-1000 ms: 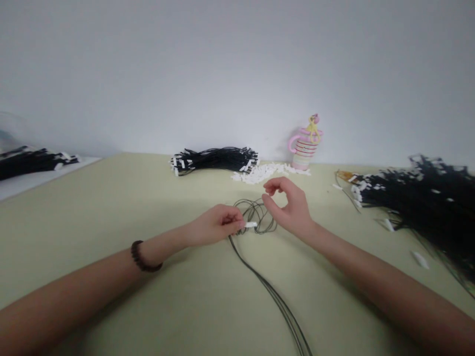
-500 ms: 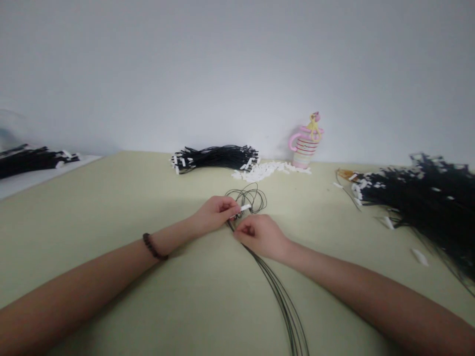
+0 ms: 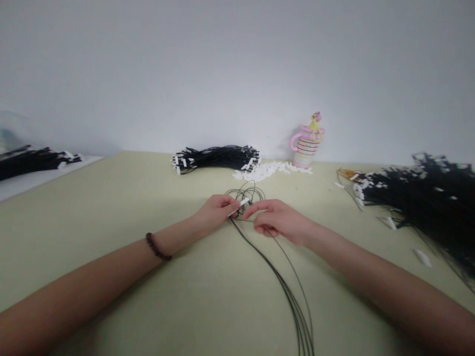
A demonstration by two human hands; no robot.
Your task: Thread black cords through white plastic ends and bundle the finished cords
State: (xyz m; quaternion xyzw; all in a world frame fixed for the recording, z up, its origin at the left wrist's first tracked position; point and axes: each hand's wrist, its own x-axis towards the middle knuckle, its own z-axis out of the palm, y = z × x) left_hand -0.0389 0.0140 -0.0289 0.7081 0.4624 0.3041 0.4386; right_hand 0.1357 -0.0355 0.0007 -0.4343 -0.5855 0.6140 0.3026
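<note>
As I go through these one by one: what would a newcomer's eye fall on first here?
Probably the big heap of black cords on the right side of the table. Next, perhaps, the striped pink-handled mug near the wall, beside scattered white pieces. Centrally, the left hand pinches a white tab.

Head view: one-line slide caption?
Left hand holding a white tag by coiled dark cord, right hand close by.

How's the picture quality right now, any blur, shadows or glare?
Head view: dim, fairly even light, no strong glare; head view: soft shadow under the left forearm; head view: the black cable pile and loose white piece at right look smeared; head view: the white strip in the left hand shows, but fine detail is lost.
</note>
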